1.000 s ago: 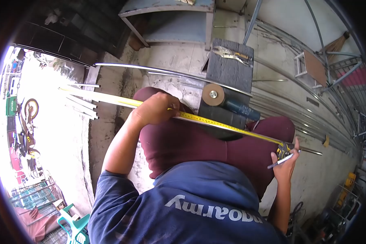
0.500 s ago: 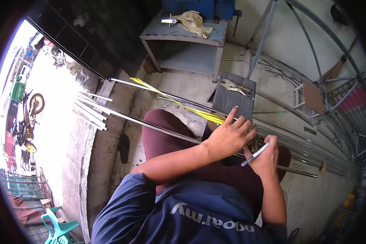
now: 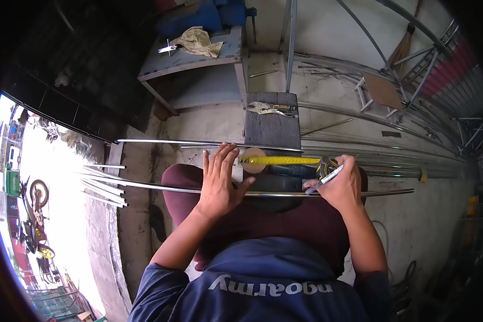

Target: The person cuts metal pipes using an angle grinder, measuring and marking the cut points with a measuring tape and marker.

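My left hand [image 3: 219,182] has its fingers spread, with the fingertips near the far metal tube [image 3: 166,141] and the thumb by the near metal tube [image 3: 284,194], which lies across my lap. In my right hand [image 3: 342,188] are a tape measure [image 3: 326,167] and a marker pen [image 3: 325,180]. The tape's yellow blade [image 3: 284,160] reaches left from the case, its end close to my left fingers. Behind that end shows a round tan piece [image 3: 256,167]. Locking pliers [image 3: 264,108] lie on a dark wooden bench [image 3: 271,129] beyond the tubes.
A metal table [image 3: 198,64] bears a crumpled cloth [image 3: 198,42] and a blue vise [image 3: 198,19]. Long tubes [image 3: 381,161] lie on the floor to the right, by a small stool [image 3: 381,92]. More tube ends [image 3: 104,188] stick out at left, toward a parked motorcycle [image 3: 37,201].
The long yellow blade has drawn back to a short length. My left hand has moved left, away from the right hand, and spread open. The view has turned.
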The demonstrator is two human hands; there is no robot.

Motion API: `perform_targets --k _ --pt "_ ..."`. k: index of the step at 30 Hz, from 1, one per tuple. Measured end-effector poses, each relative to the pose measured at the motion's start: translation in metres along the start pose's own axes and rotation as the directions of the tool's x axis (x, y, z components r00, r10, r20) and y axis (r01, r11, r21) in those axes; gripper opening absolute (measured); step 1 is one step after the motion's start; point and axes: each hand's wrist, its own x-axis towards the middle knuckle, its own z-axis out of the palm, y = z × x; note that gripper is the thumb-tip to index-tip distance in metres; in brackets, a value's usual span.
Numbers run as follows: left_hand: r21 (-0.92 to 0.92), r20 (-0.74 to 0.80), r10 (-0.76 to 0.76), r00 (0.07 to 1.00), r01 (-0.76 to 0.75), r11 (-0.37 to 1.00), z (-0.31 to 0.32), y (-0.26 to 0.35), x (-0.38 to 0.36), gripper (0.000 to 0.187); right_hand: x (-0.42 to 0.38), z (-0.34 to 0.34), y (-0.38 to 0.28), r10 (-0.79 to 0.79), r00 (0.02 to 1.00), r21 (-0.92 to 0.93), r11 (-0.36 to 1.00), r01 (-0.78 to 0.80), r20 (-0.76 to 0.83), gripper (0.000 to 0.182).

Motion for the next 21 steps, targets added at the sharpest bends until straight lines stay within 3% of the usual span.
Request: perform_targets --k 2,8,10,11,12,13,15,17,19,21 --pt "-0.051 0.035 -0.022 0.999 0.024 0.998 -0.008 0.001 0.004 0.076 0.012 -0.007 -0.010 -0.081 0.996 -0.022 0.997 0.080 -0.036 0.105" --pt "-0.161 0.201 -0.076 0.977 0.109 0.981 -0.024 -0.047 0.058 0.044 0.068 0.003 -0.036 0.013 0.989 0.006 1.000 -0.014 0.149 0.100" --pt "-0.190 0.176 -0.180 0.968 0.213 0.958 0.004 -0.082 0.064 0.042 0.105 0.015 -0.045 0.073 0.961 0.054 0.994 -0.091 0.268 0.099" --pt "-0.204 0.165 -0.231 0.959 0.262 0.943 0.021 -0.101 0.065 0.041 0.127 0.031 -0.038 0.063 0.969 0.068 0.994 -0.081 0.238 0.100" --pt "-0.125 0.111 -0.196 0.974 0.210 0.970 0.043 -0.119 0.057 0.040 0.152 0.056 -0.022 0.053 0.977 0.081 0.994 -0.072 0.207 0.101" --pt "-0.048 0.223 -0.252 0.942 0.269 0.962 0.049 -0.122 0.056 0.046 0.179 0.075 -0.016 0.046 0.983 0.094 0.993 -0.064 0.180 0.102" --pt "-0.075 0.293 -0.272 0.917 0.306 0.949 0.057 -0.120 0.052 0.054 0.243 0.095 -0.030 0.335 0.859 0.372 0.796 -0.477 0.387 0.088" --pt "-0.025 0.371 -0.303 0.877 0.336 0.942 0.076 -0.126 0.048 0.063 0.303 0.116 -0.028 0.242 0.718 0.510 0.559 -0.653 0.653 0.066" --pt "-0.015 0.404 -0.328 0.854 0.364 0.931 0.073 -0.123 0.059 0.064 0.344 0.152 -0.040 0.290 0.753 0.621 0.433 -0.653 0.590 0.045" --pt "-0.018 0.392 -0.313 0.865 0.347 0.938 0.073 -0.127 0.066 0.065 0.384 0.193 -0.049 0.295 0.790 0.617 0.501 -0.607 0.538 0.040"
